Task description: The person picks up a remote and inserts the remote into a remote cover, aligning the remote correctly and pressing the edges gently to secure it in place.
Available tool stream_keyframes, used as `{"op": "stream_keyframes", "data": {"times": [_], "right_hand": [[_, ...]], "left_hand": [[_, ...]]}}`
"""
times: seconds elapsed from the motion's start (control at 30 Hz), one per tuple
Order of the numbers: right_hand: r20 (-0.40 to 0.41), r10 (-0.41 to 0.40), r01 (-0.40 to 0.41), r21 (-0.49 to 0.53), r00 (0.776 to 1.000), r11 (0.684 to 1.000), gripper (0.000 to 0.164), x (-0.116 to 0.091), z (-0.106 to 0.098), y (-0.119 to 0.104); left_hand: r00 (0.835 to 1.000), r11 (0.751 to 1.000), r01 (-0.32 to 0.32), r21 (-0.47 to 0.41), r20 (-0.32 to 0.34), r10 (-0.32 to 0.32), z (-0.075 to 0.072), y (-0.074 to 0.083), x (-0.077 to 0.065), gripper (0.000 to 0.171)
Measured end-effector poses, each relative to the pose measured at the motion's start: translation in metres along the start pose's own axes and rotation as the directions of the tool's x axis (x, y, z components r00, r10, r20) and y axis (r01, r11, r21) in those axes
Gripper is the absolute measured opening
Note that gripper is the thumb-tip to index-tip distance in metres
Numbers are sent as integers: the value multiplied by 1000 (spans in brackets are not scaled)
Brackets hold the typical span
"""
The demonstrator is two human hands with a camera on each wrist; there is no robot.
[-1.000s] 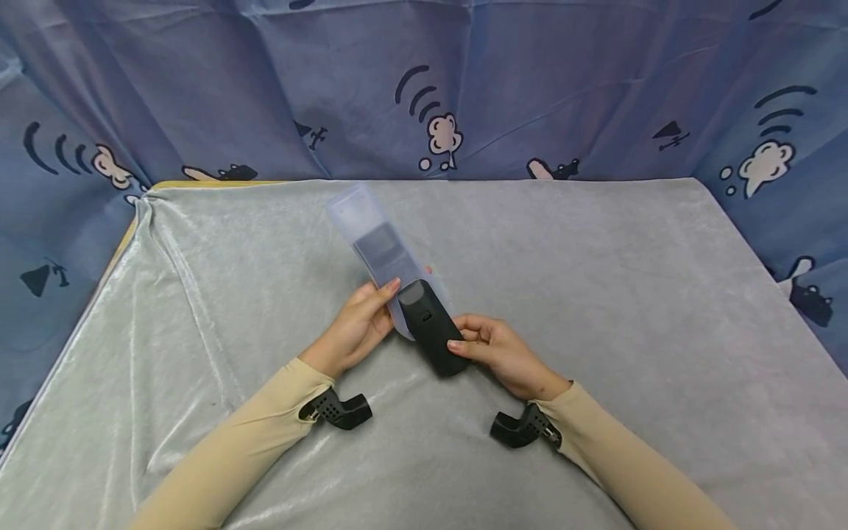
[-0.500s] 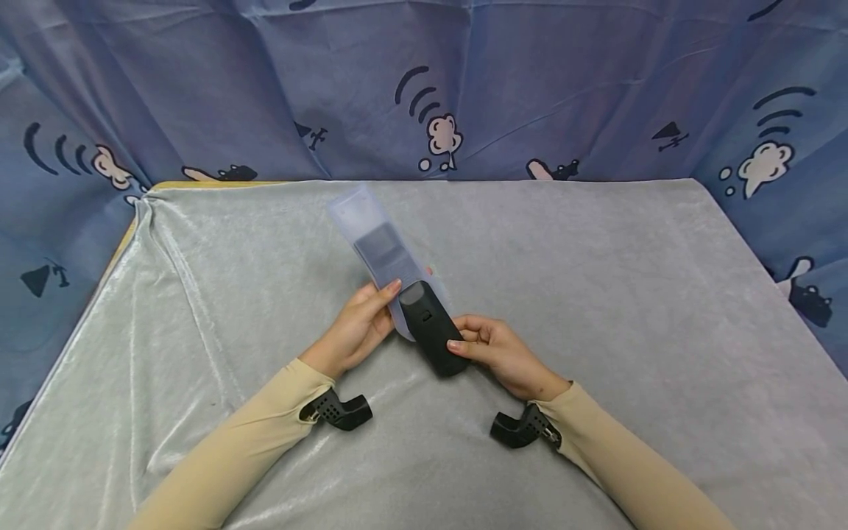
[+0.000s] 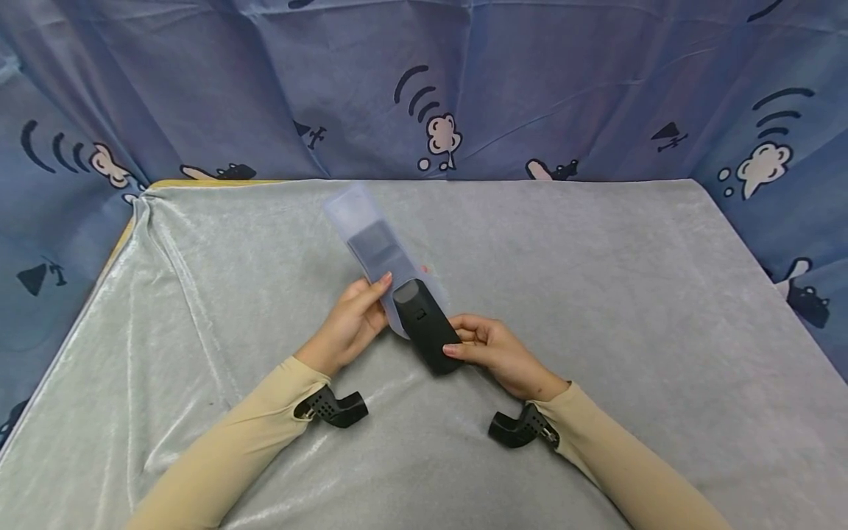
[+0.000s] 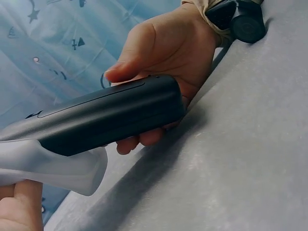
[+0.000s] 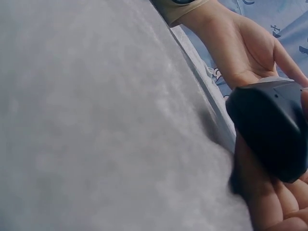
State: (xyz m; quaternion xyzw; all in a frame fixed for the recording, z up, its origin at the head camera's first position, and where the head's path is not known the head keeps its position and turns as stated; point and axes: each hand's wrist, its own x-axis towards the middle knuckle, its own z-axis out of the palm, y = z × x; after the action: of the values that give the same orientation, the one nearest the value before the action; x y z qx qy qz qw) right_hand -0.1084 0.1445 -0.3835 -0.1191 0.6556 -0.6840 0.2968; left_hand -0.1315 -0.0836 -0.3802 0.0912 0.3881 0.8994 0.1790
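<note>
- Above the middle of the grey cloth (image 3: 596, 294), a black remote (image 3: 429, 327) slants between two hands, one end pointing away and to the left, the other towards the right hand (image 3: 503, 355).
- Right hand: partly closed, it grips the remote near its closer end. The thumb lies on the upper face; in the left wrist view the other fingers show on the opposite side.
- Left hand (image 3: 344, 327): partly closed, it pinches a cloudy plastic cover (image 3: 351, 210) at its left edge, the thumb in front and the other fingers behind. The thumb tip is just beside the remote; whether they touch cannot be told.
- Cover: long and see-through, it reaches past the left hand towards the back of the table. A darker patch shows through its middle; what it is cannot be told.
- Meeting of the two things: the far end of the remote overlaps the near part of the cover. In the left wrist view the pale end of the cover lies beneath the remote.
- Surroundings: tan sleeves (image 3: 232, 442) cover both forearms, a black camera (image 3: 341, 409) is worn at each wrist, and a blue patterned curtain (image 3: 563, 73) hangs behind the cloth.
</note>
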Motion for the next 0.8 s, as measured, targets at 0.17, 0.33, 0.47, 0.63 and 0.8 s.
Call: {"op": "stream_keyframes", "data": {"times": [0.17, 0.33, 0.47, 0.63, 0.8], "right_hand": [[8, -1, 1, -6, 1000, 1000, 35, -1, 1, -1], [18, -7, 7, -8, 1000, 1000, 31, -1, -1, 0], [29, -9, 9, -6, 1000, 1000, 31, -1, -1, 1], [43, -23, 23, 9, 999, 1000, 31, -1, -3, 2], [47, -18, 17, 27, 999, 999, 26, -1, -3, 1]], "left_hand": [[998, 999, -46, -14, -34, 46, -1, 4, 1, 23], [997, 998, -65, -23, -35, 64, -2, 8, 1, 25], [998, 998, -56, -19, -31, 55, -2, 8, 0, 26], [998, 999, -42, -26, -47, 41, -1, 5, 0, 28], [998, 999, -39, -23, -44, 38, 0, 3, 1, 31]]}}
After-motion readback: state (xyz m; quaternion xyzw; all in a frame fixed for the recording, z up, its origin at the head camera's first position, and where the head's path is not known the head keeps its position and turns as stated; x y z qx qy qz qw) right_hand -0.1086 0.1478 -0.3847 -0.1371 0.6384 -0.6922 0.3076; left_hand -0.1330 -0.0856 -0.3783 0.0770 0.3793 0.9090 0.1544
